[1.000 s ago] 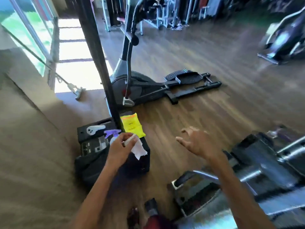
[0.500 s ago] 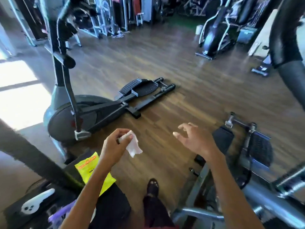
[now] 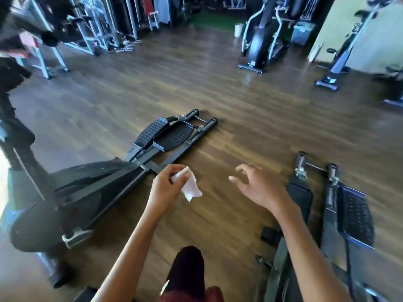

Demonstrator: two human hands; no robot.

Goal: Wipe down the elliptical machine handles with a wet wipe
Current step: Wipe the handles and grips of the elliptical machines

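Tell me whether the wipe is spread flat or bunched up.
Bunched. The wipe is pinched between the left hand's fingertips, its crumpled lower end hanging loose. The right hand is open, apart from it.

The scene is lit by daylight entering from the left, where the frame edge burns out to white. The wooden floor [image 3: 218, 88] carries a soft sheen, with brighter glare streaks toward the back right. The far end of the room is dim and murky. Motion blur smears much of the picture, strongest at the upper left corner and along the right side, where the pedals [image 3: 353, 214] lose their detail. The wide-angle lens bends straight lines near the borders. The centre is sharper: the near elliptical's footplates [image 3: 172, 136] show their texture, and shadows under the machines are soft.
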